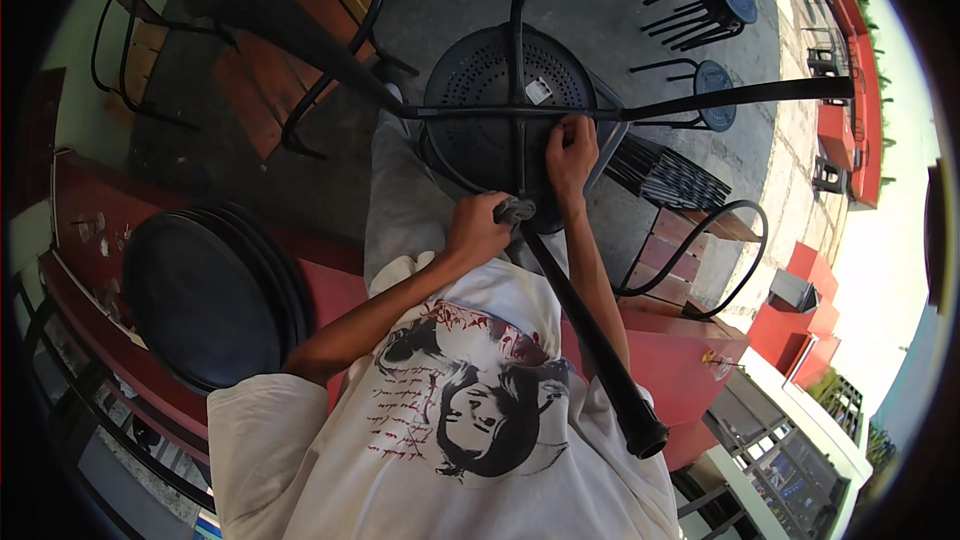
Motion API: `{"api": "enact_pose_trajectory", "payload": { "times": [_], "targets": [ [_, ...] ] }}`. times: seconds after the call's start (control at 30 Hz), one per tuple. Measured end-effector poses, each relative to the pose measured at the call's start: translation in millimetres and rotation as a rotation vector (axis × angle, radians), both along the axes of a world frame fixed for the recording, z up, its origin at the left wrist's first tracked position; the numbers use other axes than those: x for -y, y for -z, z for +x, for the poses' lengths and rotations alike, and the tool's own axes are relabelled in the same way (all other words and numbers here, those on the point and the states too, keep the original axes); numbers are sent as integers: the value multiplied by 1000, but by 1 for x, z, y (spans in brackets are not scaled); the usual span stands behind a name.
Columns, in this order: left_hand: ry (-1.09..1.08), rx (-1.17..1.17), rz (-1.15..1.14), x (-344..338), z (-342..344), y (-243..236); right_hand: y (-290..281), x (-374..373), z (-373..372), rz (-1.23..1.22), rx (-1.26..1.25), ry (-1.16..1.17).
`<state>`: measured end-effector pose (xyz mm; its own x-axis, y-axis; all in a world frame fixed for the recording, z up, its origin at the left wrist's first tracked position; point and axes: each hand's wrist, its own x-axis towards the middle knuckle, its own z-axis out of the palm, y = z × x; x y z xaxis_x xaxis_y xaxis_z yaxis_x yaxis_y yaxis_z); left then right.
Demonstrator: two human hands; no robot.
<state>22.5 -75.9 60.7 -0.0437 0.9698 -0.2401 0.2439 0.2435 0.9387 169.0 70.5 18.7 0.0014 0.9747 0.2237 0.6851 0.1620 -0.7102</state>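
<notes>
In the middle of the frame, the left hand (478, 230) has its fingers curled tight around a small grey tool (516, 209). The right hand (571, 152) grips the black stool (490, 100)'s leg bar.

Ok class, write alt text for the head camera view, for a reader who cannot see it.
A person steadies an upturned black metal stool on their lap, the left hand gripping a small tool at a leg joint and the right hand pressing the crossbar. Stacked round black seats lean at their left.

Grey concrete floor (600, 0); 2 black stools (705, 5) and wooden-slat chairs (290, 60) stand on it.
</notes>
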Motion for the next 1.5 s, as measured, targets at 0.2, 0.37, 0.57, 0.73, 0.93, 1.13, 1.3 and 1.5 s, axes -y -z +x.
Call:
{"api": "enact_pose_trajectory", "payload": {
  "times": [0.2,0.37,0.57,0.73,0.93,1.13,1.3,1.5],
  "targets": [
    [33,192,-83,5,-28,-68,6,0,0,11,-10,-13],
    [73,44,-20,-10,-24,-43,3,0,0,10,-28,-18],
    [295,164,-75,-11,-29,-114,6,-2,0,52,-20,-26],
    [359,327,96,-12,-45,-208,8,0,4,83,-20,-19],
    [280,113,23,-17,-46,-182,7,1,-1,10,-18,-10],
    [369,257,67,1,-44,-214,10,-1,3,32,-17,-5],
    [541,511,292,-3,-66,-260,7,-2,1,27,-43,-3],
    [251,226,239,-15,-63,-225,8,0,1,32,-23,-9]
  ]
}}
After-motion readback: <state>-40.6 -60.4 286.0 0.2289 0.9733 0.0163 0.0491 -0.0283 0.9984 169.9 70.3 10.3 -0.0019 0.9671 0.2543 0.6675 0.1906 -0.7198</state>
